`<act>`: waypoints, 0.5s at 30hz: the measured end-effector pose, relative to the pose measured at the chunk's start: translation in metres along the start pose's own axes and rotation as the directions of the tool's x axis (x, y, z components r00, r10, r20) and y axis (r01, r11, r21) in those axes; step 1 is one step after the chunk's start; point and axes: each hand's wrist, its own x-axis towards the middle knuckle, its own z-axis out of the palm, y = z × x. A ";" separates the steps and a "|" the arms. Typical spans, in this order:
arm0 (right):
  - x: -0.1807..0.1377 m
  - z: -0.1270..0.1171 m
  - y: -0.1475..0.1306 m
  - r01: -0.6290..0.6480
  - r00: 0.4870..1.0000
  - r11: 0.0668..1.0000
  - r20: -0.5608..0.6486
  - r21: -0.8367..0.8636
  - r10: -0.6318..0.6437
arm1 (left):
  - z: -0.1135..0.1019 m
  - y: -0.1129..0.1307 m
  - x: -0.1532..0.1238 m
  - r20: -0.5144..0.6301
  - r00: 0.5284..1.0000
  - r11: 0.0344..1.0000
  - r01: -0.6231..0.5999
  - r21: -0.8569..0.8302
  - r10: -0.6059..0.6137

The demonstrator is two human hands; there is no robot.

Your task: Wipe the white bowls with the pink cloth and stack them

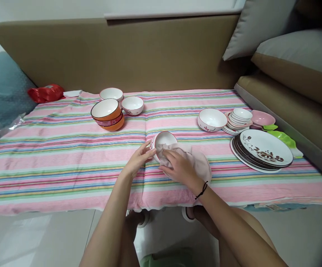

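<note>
A small white bowl with a red pattern is tilted on the striped cloth near the front middle. My left hand grips its left rim with curled fingers. My right hand presses a pale pink cloth against the bowl's right side, fingers closed on the cloth. A black band circles my right wrist.
A stack of orange-rimmed bowls and two white bowls stand at the back left. To the right are a white bowl, stacked small dishes, a pile of patterned plates, a pink dish and green leaf-shaped dishes. A red bag lies far left.
</note>
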 end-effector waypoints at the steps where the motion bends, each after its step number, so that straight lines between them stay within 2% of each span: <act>1: 0.000 0.001 0.000 0.004 1.000 1.000 0.027 -0.001 -0.004 | 0.000 -0.001 0.000 0.006 1.000 1.000 0.017 -0.004 -0.017; 4: 0.000 0.002 -0.001 0.069 0.995 0.997 0.068 0.046 -0.072 | 0.000 -0.003 0.001 0.042 0.999 0.999 0.027 -0.033 -0.025; 6: 0.002 -0.001 -0.003 0.085 0.996 0.987 -0.003 0.134 -0.086 | 0.001 -0.002 0.001 0.058 0.998 0.999 0.013 -0.036 -0.011; 8: 0.003 -0.006 -0.005 0.061 0.994 0.977 -0.106 0.203 -0.040 | 0.002 -0.001 0.000 0.042 0.999 0.999 0.017 -0.028 -0.016; 10: 0.005 -0.010 -0.006 -0.001 0.990 0.978 -0.136 0.208 0.030 | 0.003 0.001 -0.001 0.021 0.999 1.000 0.025 -0.017 -0.024; 12: 0.005 -0.010 -0.005 -0.032 0.997 0.985 -0.065 0.172 0.044 | 0.004 0.002 -0.001 0.018 1.000 1.000 0.015 0.005 -0.015; 15: 0.004 -0.005 -0.005 0.062 0.994 0.989 0.082 0.134 -0.073 | 0.005 0.003 0.000 0.020 1.000 0.999 -0.008 0.038 0.007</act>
